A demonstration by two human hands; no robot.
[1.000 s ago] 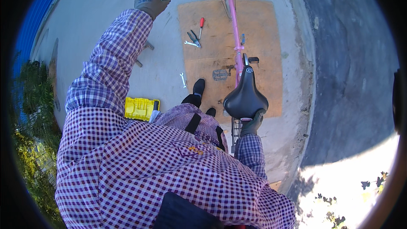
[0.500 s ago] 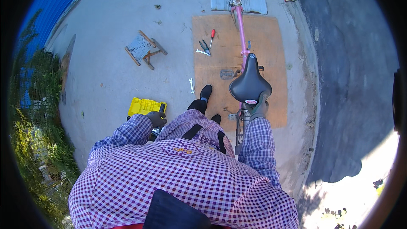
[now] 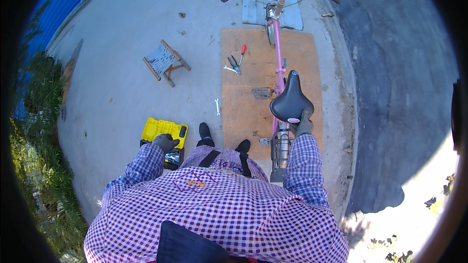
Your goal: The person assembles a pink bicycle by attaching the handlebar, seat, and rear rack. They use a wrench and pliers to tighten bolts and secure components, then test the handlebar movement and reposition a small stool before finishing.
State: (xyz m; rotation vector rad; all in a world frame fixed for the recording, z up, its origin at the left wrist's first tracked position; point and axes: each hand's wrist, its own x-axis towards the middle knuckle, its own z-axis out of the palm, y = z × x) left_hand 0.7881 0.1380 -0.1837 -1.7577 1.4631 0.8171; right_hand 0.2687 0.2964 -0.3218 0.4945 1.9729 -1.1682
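Observation:
My right hand (image 3: 304, 124), in a dark grey glove, is closed round the rear of the black saddle (image 3: 292, 100) of a pink bicycle (image 3: 277, 39), which stands upright at the right. Some of its fingers are hidden under the saddle. My left hand (image 3: 166, 142), gloved too, is over the toolbox (image 3: 155, 127), between its raised yellow lid and the dark lower half. Metal tools (image 3: 172, 157) show in the lower half beside the hand. How far the left fingers are bent is too small to make out.
Pliers (image 3: 234, 63), a red-handled screwdriver (image 3: 243, 53) and a wrench (image 3: 231, 69) lie on the brown board (image 3: 243, 117) under the bicycle. Another wrench (image 3: 217, 107) is on the concrete. A folding stool (image 3: 165, 62) stands left. Plants (image 3: 44, 83) line the far left side.
My left foot has stepped left, off the board. The left hand has moved left over the toolbox, uncovering more of its lid. My right hand stays at the saddle's rear. The whole view has shifted slightly.

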